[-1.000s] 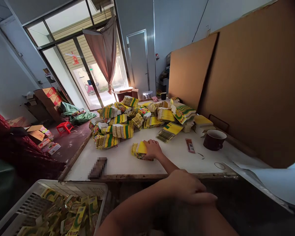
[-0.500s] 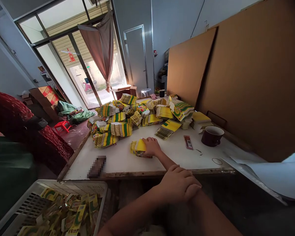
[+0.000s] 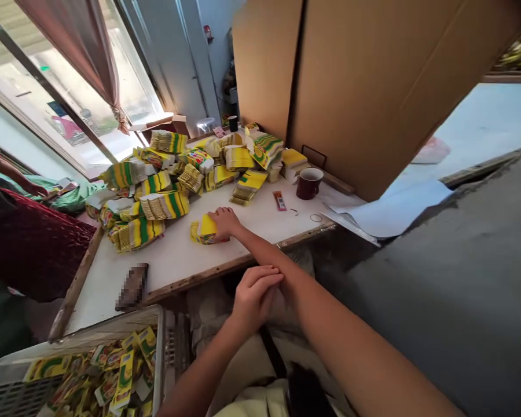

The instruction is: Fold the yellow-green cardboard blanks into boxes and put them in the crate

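The right hand (image 3: 224, 223) covers a yellow bundle (image 3: 200, 233) at its nine o'clock on the surface (image 3: 180, 263), perhaps steadying it; I cannot tell if its fingers pinch. The left hand (image 3: 255, 289), loosely curled, touches the right forearm (image 3: 295, 284).

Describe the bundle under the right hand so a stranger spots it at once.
Find the wood-edged white tabletop. Between the big heap of yellow and green bundles and the table's near edge lies one small yellow bundle. It sits apart from the heap, the only one with the right hand on it.
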A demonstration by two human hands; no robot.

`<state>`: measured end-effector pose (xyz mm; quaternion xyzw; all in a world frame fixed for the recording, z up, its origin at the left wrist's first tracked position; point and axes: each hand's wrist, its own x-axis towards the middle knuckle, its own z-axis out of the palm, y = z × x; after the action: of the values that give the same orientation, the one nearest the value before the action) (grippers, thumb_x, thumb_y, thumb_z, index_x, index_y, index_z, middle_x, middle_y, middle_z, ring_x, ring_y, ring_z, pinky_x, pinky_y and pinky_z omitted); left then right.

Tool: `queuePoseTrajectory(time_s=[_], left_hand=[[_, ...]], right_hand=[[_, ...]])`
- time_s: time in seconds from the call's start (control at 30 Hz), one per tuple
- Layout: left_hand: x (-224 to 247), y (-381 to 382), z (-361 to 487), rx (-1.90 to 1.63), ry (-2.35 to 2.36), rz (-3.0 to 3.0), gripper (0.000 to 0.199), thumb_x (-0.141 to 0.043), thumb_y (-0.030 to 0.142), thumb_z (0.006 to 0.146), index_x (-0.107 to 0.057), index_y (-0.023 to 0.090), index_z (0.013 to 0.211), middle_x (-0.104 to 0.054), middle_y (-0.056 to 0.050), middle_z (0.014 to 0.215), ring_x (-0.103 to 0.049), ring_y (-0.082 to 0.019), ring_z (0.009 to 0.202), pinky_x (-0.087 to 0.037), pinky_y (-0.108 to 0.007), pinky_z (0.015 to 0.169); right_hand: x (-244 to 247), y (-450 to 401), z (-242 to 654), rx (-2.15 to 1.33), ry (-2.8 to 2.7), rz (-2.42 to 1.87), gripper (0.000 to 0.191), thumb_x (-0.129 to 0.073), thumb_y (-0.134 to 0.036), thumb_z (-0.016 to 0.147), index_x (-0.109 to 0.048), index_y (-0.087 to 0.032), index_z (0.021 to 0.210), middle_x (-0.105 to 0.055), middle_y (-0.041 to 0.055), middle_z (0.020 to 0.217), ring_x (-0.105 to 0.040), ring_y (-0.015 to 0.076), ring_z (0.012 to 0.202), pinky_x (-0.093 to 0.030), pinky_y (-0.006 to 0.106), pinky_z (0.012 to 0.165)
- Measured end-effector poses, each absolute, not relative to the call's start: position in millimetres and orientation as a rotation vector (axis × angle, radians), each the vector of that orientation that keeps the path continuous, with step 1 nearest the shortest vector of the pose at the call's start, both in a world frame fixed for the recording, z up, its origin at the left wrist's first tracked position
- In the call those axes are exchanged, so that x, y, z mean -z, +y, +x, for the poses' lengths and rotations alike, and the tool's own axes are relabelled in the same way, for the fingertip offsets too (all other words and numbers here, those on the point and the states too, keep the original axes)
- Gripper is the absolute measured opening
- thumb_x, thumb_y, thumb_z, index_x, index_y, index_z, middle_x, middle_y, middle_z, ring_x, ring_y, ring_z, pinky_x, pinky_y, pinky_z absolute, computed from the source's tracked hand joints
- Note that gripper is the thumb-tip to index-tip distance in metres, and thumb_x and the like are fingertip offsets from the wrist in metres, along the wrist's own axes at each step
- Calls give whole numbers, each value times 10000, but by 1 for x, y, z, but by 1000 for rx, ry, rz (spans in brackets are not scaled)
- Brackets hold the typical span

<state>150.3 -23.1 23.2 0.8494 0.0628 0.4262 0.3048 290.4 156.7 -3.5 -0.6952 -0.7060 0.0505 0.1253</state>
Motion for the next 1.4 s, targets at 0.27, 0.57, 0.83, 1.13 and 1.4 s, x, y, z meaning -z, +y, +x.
queuePoseTrajectory(time_s=[0.27, 0.57, 0.83, 1.13, 1.4], left_hand=[[-25, -11, 158, -1000, 405, 2207, 214, -593, 218, 916, -665, 233, 1116, -639, -62, 980, -592, -187, 938, -511, -345, 819], [-24, -15, 163, -1080, 408, 2086, 61, -644, 230, 882, -700, 225, 856, -625, -29, 848, -586, -166, 832, -487, -313, 749], [-27, -14, 165, -960, 431, 1990, 137, -663, 206, 859, -704, 228, 988, -625, -43, 927, -579, -182, 913, -479, -323, 809], [-28, -14, 165, -892, 441, 1928, 151, -656, 230, 866, -700, 232, 1011, -606, -48, 935, -565, -187, 911, -476, -323, 801], [-23, -13, 165, -893, 437, 1909, 92, -655, 233, 865, -666, 215, 954, -597, -44, 925, -554, -183, 892, -473, -317, 787]], right_hand=[[3, 157, 290, -106, -2064, -2020, 1100, -781, -687, 524, -387, -207, 1432, -494, 170, 1295, -435, 350, 1192, -267, 437, 1027], [4, 158, 290, -90, -2056, -2023, 1107, -778, -706, 515, -400, -202, 1425, -510, 168, 1257, -450, 344, 1177, -290, 433, 1016], [5, 159, 290, -78, -2050, -2022, 1099, -786, -693, 517, -400, -211, 1426, -511, 165, 1258, -452, 344, 1168, -281, 435, 1022], [6, 159, 290, -82, -2046, -2020, 1103, -781, -709, 505, -412, -220, 1423, -514, 159, 1256, -454, 342, 1167, -285, 435, 1021], [7, 160, 290, -87, -2054, -2021, 1120, -765, -728, 505, -395, -220, 1431, -516, 163, 1262, -446, 351, 1166, -270, 438, 1017]])
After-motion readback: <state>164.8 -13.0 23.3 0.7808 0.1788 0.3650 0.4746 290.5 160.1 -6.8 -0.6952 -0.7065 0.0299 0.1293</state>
